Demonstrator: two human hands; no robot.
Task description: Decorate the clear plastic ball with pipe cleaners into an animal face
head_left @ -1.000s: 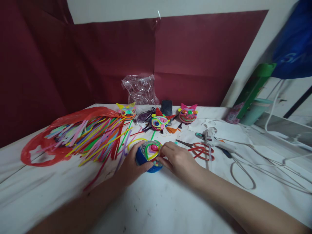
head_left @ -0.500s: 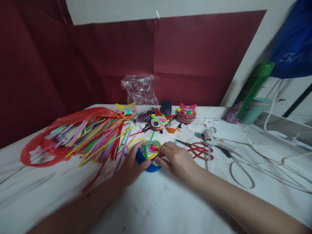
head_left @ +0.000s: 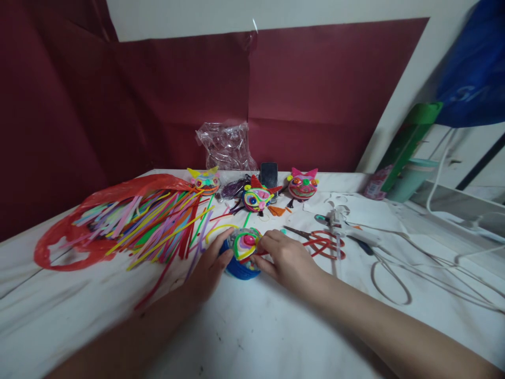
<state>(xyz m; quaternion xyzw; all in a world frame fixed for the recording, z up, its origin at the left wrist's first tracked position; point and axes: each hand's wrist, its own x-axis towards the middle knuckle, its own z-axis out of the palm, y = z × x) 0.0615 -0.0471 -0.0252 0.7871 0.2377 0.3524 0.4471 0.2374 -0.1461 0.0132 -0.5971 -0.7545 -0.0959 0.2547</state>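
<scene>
A round craft ball [head_left: 245, 267] with a blue lower part rests on the table between my hands. Coloured strips curve in loops on its upper side, around a shiny pink bead [head_left: 249, 240]. My left hand [head_left: 211, 266] is wrapped round its left side, thumb against the blue part. My right hand [head_left: 282, 258] is pinched at its right edge, on what looks like a red pipe cleaner [head_left: 263, 253] lying along the ball. The fingertips partly hide that strip's end. Behind the ball sits a finished-looking animal head [head_left: 256, 199] with red horns.
A red plastic bag [head_left: 74, 263] spills many coloured pipe cleaners [head_left: 158, 221] at left. Red-handled scissors [head_left: 325, 243] and a glue gun [head_left: 361, 235] with its cord lie right. Two more animal heads, one yellow-eared [head_left: 205, 180] and one pink [head_left: 303, 184], stand behind, near a phone [head_left: 269, 176].
My left thumb has drawn back leftward and up along the ball, baring more of its blue front. My right hand has hardly moved.
</scene>
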